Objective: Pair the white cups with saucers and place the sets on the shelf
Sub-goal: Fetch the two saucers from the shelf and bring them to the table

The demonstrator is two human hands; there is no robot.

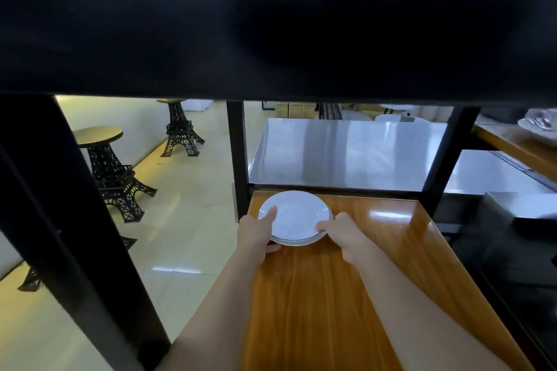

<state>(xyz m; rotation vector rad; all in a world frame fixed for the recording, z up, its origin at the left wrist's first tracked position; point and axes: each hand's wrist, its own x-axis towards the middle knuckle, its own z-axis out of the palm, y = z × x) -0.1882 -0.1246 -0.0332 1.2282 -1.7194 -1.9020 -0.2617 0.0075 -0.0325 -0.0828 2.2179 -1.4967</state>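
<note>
A white saucer (294, 215) with a thin dark rim line sits at the far end of the wooden shelf (355, 274). It looks like two saucers stacked, since a second rim shows under its near edge. My left hand (257, 230) grips the saucer's left edge, thumb on top and fingers beneath. My right hand (342, 230) holds the right edge the same way. No cup is in view.
A dark upper shelf board (271, 39) hangs low across the top of the view. Black frame posts (238, 153) stand at the shelf's corners. Tower-shaped stools (113, 172) stand on the tiled floor to the left. A steel counter (346, 153) lies behind; a plate with cutlery (539, 126) at far right.
</note>
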